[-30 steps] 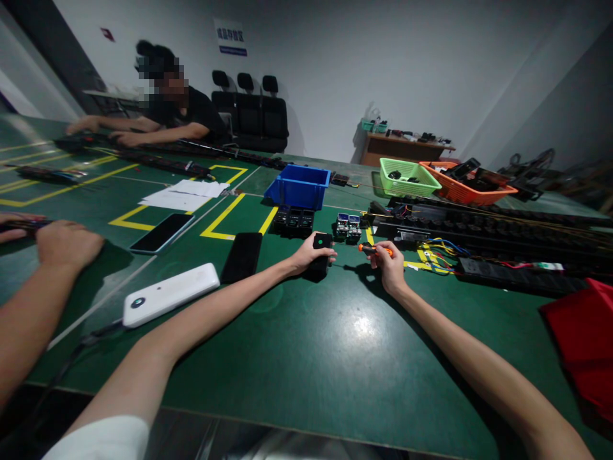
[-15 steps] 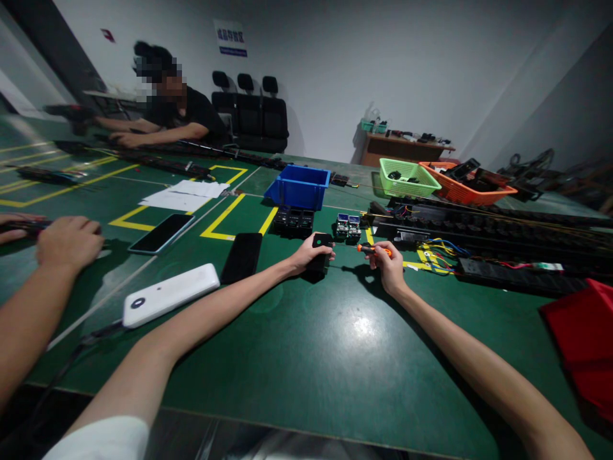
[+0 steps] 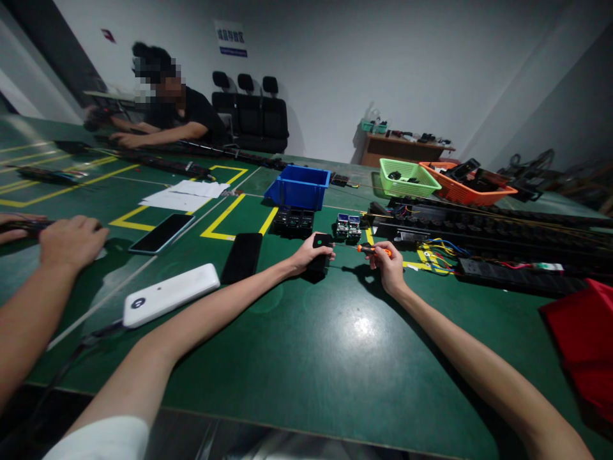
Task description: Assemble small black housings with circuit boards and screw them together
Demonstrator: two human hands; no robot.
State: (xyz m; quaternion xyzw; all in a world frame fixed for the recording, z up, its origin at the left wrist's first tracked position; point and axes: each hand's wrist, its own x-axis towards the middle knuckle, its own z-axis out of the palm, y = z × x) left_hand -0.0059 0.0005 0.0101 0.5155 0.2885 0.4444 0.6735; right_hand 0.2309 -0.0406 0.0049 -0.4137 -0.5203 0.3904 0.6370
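My left hand [image 3: 304, 255] is closed around a small black box-shaped part [image 3: 324, 240] with a green dot on its face, holding it just over the green table [image 3: 306, 358]. In my right hand [image 3: 390, 268] is a screwdriver [image 3: 363, 248] with an orange and black handle. Its thin shaft points left at the side of the black part; whether the tip touches is too small to tell. Small silver-and-blue modules [image 3: 348, 227] stand just beyond my hands, and several black modules [image 3: 293, 222] sit beside them to the left.
Behind the modules is a blue bin [image 3: 299, 186]. Long black rails with wires [image 3: 488, 233] lie right, before green [image 3: 407, 185] and orange baskets [image 3: 472, 191]. A red bin [image 3: 582, 345], phones [image 3: 242, 257] and a white power bank [image 3: 171, 296] flank me. Co-workers' hands [image 3: 71, 246] work left.
My hands, the black part and the screwdriver look unmoved. The nearby co-worker's hand at left has shifted slightly right. The far co-worker's dark tool has moved right, towards that person's body.
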